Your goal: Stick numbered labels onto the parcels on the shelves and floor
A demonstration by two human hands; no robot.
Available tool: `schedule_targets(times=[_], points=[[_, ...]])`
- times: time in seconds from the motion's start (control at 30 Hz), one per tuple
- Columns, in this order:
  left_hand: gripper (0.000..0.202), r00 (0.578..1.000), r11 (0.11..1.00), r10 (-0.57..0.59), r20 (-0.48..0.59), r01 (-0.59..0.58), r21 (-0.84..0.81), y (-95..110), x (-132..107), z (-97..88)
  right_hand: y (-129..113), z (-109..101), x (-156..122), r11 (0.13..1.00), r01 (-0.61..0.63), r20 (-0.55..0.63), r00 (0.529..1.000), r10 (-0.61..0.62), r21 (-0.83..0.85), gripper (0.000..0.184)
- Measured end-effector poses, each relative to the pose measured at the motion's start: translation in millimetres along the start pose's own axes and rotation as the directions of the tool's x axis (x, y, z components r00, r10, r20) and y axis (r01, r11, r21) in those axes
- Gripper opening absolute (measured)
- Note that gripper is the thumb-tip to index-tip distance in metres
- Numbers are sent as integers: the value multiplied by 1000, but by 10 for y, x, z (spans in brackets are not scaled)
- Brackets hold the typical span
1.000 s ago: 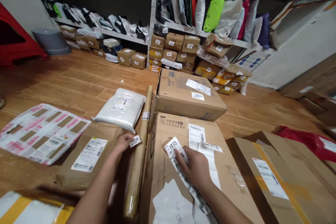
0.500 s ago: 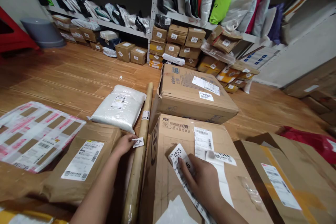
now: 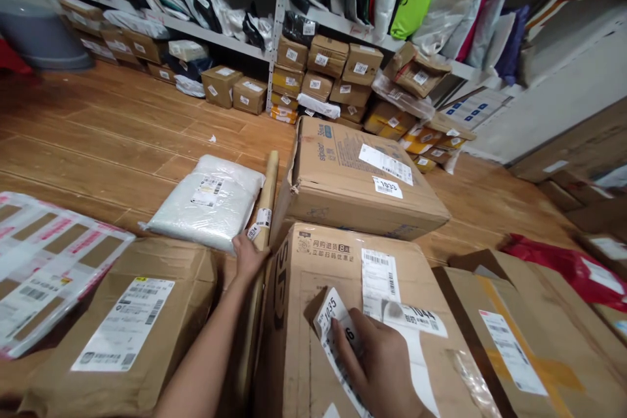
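Observation:
My left hand (image 3: pixel 249 256) is at a long brown cardboard tube (image 3: pixel 267 194), its fingers closed at the lower left end of a small white sticker (image 3: pixel 253 230) printed 1034. The sticker lies slantwise against the tube, just below the tube's shipping label; whether it is fully stuck down I cannot tell. In my right hand (image 3: pixel 377 356), a strip of numbered stickers (image 3: pixel 329 313) is pinched between thumb and fingers, with 1035 on top. That hand is over a large carton (image 3: pixel 323 274) with a shipping label and a 1044 sticker.
Behind the near carton is another large carton (image 3: pixel 362 189) marked 1033. Left of the tube lie a white plastic parcel (image 3: pixel 210 202), a brown parcel (image 3: pixel 181 281) and a pink-and-white wrapped one (image 3: pixel 63 241). More cartons (image 3: pixel 529 313) stand at right; shelves (image 3: pixel 215 42) of parcels line the back.
My left hand has brought the 1034 sticker up and against the tube, turning it to a slant. The right hand keeps its sticker strip. The view has shifted slightly.

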State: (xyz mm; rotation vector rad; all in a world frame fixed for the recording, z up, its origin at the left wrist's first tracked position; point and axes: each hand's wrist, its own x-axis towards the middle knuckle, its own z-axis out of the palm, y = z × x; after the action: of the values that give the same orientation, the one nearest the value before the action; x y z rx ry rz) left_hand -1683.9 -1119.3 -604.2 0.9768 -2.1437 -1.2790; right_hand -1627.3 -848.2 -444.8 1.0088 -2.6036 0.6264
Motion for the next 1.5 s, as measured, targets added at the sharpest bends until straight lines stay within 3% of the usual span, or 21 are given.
schedule_targets(times=[0.13, 0.5, 0.87, 0.97, 1.1, 1.17, 1.23, 1.33, 1.4, 1.5], points=[[91, 999, 1000, 9, -53, -10, -17, -21, -171, 161, 18, 14, 15, 999, 35, -19, 999, -35, -24, 33], [99, 999, 996, 54, -6, -55, -77, -253, -106, 108, -11, -29, 47, 991, 76, -22, 997, -79, -111, 37], [92, 998, 998, 56, 21, -56, 33, -180, -175, 58, -8, -9, 37, 991, 72, -48, 996, -78, -116, 37], [84, 998, 995, 66, 16, -67, 77, -168, -422, 12, -9, -5, 31, 993, 62, -40, 997, -66, -99, 37], [75, 998, 989, 57, -33, -52, 138, -352, -1062, -85, -9, 2, 16, 996, 50, -23, 998, -52, -73, 37], [72, 996, 981, 76, -53, -65, 184, -468, -1362, -179, -9, 4, 9, 997, 38, -11, 999, -38, -65, 37], [68, 989, 966, 127, -78, -106, 234, -479, -1482, -317, -8, 5, 4, 997, 21, -2, 1000, -21, -69, 38], [38, 968, 931, 236, -85, -199, 307, -205, -1156, -537, -6, 10, -1, 997, 12, -3, 1000, -12, -80, 39], [27, 963, 903, 271, -3, -253, 347, 89, -657, -600, -1, 20, -3, 996, 21, -6, 1000, -21, -89, 40], [26, 973, 890, 228, 24, -218, 402, 456, 182, -473, 15, 48, -14, 992, 28, -17, 999, -31, -126, 41]])
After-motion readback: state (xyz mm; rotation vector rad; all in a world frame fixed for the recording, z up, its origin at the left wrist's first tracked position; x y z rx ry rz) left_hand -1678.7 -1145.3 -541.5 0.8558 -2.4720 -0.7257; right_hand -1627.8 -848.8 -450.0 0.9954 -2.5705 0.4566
